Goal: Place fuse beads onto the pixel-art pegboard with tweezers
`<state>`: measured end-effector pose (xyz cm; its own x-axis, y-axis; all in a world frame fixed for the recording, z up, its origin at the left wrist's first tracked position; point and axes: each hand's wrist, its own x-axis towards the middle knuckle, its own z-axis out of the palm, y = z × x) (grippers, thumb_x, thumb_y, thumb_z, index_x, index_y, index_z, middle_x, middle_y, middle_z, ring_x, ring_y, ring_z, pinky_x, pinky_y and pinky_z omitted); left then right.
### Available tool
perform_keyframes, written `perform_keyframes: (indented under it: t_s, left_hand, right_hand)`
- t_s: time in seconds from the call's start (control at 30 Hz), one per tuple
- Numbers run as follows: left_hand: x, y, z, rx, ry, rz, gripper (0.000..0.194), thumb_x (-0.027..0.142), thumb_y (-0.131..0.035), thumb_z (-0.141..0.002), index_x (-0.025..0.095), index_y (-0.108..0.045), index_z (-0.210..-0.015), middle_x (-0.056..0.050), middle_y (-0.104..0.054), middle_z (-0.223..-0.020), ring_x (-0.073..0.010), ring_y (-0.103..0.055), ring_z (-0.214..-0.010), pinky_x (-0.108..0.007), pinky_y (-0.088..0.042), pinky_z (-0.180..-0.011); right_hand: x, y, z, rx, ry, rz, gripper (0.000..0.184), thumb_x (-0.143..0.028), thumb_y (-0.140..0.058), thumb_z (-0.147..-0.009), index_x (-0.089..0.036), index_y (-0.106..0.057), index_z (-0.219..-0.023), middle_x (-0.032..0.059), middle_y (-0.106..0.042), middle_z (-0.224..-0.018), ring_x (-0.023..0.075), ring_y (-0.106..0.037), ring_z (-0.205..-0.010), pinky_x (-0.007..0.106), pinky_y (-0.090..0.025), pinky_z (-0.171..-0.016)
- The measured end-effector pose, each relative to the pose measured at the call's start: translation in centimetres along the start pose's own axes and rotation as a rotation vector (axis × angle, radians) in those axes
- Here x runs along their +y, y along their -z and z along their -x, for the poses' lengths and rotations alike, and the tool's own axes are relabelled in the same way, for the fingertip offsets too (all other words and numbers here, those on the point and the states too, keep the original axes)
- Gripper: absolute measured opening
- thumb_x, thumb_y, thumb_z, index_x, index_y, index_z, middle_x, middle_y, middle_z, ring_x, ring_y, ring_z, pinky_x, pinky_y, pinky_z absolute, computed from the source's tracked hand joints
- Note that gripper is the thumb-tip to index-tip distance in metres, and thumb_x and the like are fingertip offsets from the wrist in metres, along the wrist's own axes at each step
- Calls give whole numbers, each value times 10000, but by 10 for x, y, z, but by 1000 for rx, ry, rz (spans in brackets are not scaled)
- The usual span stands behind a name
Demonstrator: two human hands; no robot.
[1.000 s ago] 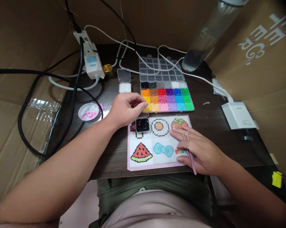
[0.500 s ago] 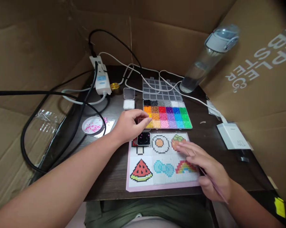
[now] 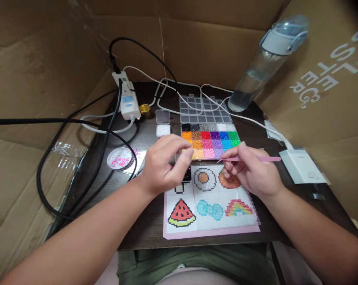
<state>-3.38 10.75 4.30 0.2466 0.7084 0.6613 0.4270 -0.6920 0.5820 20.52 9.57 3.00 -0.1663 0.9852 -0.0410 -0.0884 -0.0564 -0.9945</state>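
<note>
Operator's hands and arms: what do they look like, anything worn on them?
Left hand and right hand: both bare, no gloves. Left forearm and right forearm: no sleeve, watch or bracelet visible. Upper arms out of frame.

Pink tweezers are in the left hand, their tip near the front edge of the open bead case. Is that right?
Not quite: the head view shows the pink tweezers in the right hand, their tip near the front edge of the open bead case.
</note>
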Motion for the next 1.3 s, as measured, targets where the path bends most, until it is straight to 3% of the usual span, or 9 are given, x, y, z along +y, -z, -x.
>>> perform_keyframes:
  t_s: [0.1, 0.2, 0.33, 0.43, 0.6, 0.77, 0.93, 1.1, 1.3]
  left_hand:
    - [-10, -4, -2, 118, 313, 123, 127, 243, -548, -913, 216, -642, -831, -40, -658, -881, -180, -620, -851, -327, -525, -782]
    - [-18, -5, -5, 233, 486, 226, 67, 257, -640, -796, 222, -616, -847, -22, -609, -868, -169, -587, -816, -315, -513, -766]
    - [-23, -4, -7, 151, 575, 269, 234, 261, -703, -702, 219, -598, -907, -14, -596, -876, -154, -566, -780, -297, -499, -722]
    - [-26, -6, -6, 43, 637, 248, 275, 267, -731, -682, 203, -619, -925, -24, -607, -881, -155, -570, -768, -296, -499, -688]
    - [-31, -11, -3, -62, 649, 282, 248, 242, -748, -686, 186, -641, -902, -13, -624, -809, -132, -572, -682, -282, -493, -635]
    - [-33, -10, -3, -70, 645, 297, 192, 259, -746, -694, 184, -664, -850, -13, -647, -757, -139, -593, -665, -281, -500, -625]
    - [-31, -8, -5, -70, 634, 272, 130, 256, -729, -695, 180, -664, -779, -18, -675, -748, -141, -604, -662, -275, -494, -618]
    - [-30, -9, -7, -57, 620, 259, 122, 237, -724, -683, 188, -657, -773, -8, -673, -741, -137, -600, -654, -265, -487, -602]
    - [-29, -10, -9, -41, 591, 242, 115, 210, -713, -671, 189, -644, -761, 2, -650, -723, -131, -584, -657, -256, -470, -596]
  right_hand:
    - [-8, -5, -2, -102, -70, -9, 300, -489, -705, -869, -194, -752, -866, -2, -637, -639, 104, -557, -505, 271, -529, -498]
    - [-17, -16, -5, -210, -119, -57, 274, -430, -774, -809, -184, -754, -927, 19, -690, -722, 106, -577, -530, 276, -552, -514]
    - [-13, -32, -8, -264, -114, -136, 266, -417, -740, -840, -175, -753, -947, 24, -697, -736, 104, -585, -531, 279, -559, -519]
    - [-3, -39, -6, -227, -90, -43, 299, -451, -674, -900, -171, -763, -953, 26, -686, -717, 98, -593, -546, 244, -526, -499]
    - [4, -41, 0, -166, -116, 84, 343, -489, -717, -854, -157, -755, -932, 25, -680, -660, 116, -615, -553, 240, -524, -496]
    - [4, -29, -1, -63, -86, 32, 232, -397, -750, -849, -178, -706, -912, 11, -693, -655, 157, -702, -616, 269, -570, -573]
    - [-9, -12, -3, 5, -36, -25, 215, -369, -809, -780, -192, -712, -854, 32, -733, -752, 145, -687, -587, 305, -599, -602]
    - [-19, -5, -3, -49, -70, -51, 253, -411, -838, -720, -197, -708, -753, 20, -696, -659, 143, -629, -502, 316, -573, -504]
    - [-1, -9, 2, -90, -120, -19, 241, -398, -795, -785, -175, -705, -773, 18, -676, -619, 130, -599, -484, 263, -488, -438]
